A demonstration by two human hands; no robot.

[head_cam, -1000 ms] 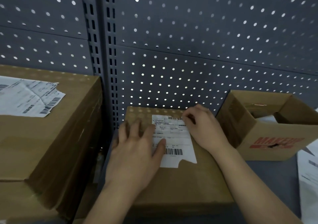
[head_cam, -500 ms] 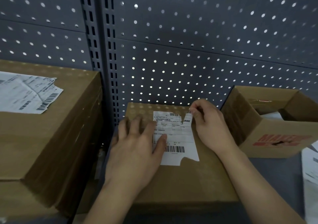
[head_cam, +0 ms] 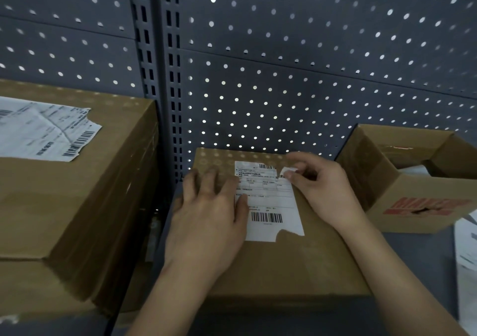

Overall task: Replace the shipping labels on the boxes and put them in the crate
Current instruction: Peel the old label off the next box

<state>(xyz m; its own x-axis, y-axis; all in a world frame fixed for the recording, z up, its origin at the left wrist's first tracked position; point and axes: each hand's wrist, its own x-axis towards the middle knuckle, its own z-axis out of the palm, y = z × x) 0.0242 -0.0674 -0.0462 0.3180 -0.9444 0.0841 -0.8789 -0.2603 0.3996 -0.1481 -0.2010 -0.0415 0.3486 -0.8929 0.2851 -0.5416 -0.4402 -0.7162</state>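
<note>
Label (head_cam: 268, 201) on box (head_cam: 284, 263), your R hand (head_cam: 322, 188) fingers (head_cam: 296, 174) pinching its lifted top corner, L hand (head_cam: 209, 214) flat, fingers spread, pressing label's left edge.

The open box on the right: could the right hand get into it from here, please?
Probably yes: the open box sits just beside the right hand, its top open, nothing between; but the fingers pinch the label corner.

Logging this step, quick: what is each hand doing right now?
Left hand: open, flat on the box and the shipping label edge.
Right hand: pinching the label's lifted top right corner.
</note>
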